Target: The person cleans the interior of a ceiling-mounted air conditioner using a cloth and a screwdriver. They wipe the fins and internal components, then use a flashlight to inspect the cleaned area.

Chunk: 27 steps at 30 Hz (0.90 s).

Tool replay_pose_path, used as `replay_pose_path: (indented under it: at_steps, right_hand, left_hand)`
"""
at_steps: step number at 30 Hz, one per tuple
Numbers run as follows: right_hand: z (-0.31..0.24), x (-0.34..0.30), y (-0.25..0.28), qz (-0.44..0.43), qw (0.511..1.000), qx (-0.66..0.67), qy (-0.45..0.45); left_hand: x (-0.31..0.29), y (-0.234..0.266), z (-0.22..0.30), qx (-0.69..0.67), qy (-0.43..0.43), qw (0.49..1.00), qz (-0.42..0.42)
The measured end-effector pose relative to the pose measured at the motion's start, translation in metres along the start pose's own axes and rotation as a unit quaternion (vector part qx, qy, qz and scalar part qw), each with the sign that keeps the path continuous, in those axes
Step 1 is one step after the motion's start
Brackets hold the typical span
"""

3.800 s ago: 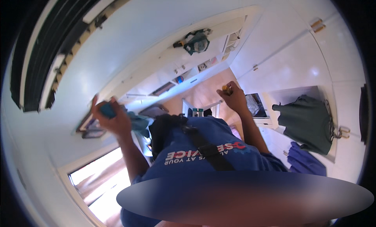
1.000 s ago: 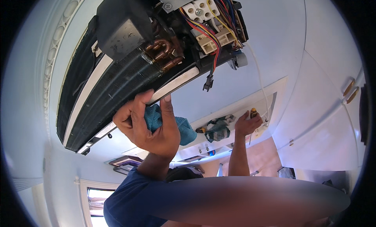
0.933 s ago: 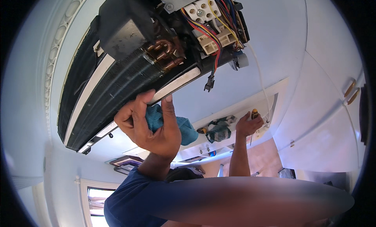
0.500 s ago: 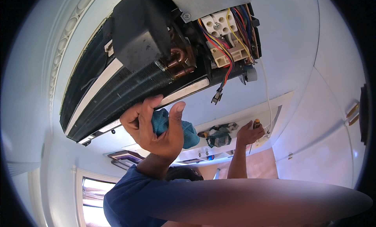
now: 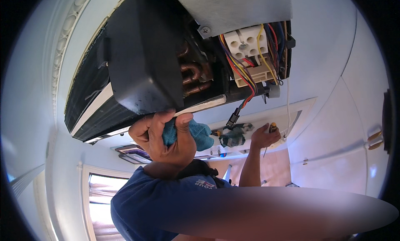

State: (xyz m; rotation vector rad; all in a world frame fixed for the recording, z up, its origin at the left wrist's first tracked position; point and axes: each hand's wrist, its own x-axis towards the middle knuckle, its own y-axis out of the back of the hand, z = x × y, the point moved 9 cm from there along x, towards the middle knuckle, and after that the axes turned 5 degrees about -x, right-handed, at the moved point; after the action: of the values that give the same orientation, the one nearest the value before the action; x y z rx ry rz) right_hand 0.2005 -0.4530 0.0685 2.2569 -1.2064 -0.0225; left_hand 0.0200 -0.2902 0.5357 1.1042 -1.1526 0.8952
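My left hand is closed round a teal cloth. Its fingertips touch the lower edge of a black plastic cover, which hangs over the coil end of an opened wall air conditioner. Black fins show left of the cover, and bent copper pipes to its right. Farther right, my right hand grips a screwdriver with a yellow and black handle, its thin shaft pointing down. Between the hands, a loose black connector dangles on coloured wires.
A white terminal block and bundled wires sit below a metal plate. Beyond the unit, a patterned green and white cloth lies on a white surface. A white cable hangs at the right. A window is at lower left.
The black cover sits lower, now reaching my left fingertips. My left thumb and fingers have drawn closer together. The unit appears larger in view, and my right hand still holds the screwdriver.
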Motion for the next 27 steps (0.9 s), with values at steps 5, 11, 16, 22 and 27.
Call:
replay_pose_path:
  at_steps: [5, 11, 16, 22, 27]
  right_hand:
    - [0.001, 0.000, -0.002, -0.029, 0.999, 0.001, -0.030]
    - [-0.003, 0.002, 0.000, -0.045, 0.998, -0.003, -0.049]
    - [-0.001, 0.001, -0.001, -0.029, 1.000, 0.001, -0.013]
    - [0.004, -0.002, -0.008, -0.014, 0.999, 0.017, 0.026]
    - [0.008, -0.003, -0.016, -0.034, 0.999, 0.013, -0.018]
  left_hand:
    - [-0.001, 0.000, 0.003, 0.041, 0.010, 0.999, -0.012]
    - [-0.007, 0.002, -0.001, 0.085, 0.055, 0.995, -0.007]
    - [-0.007, -0.001, -0.001, 0.073, 0.054, 0.996, -0.005]
    - [-0.002, -0.006, 0.003, 0.069, 0.048, 0.996, -0.020]
    - [-0.002, -0.007, 0.007, 0.069, 0.051, 0.996, -0.028]
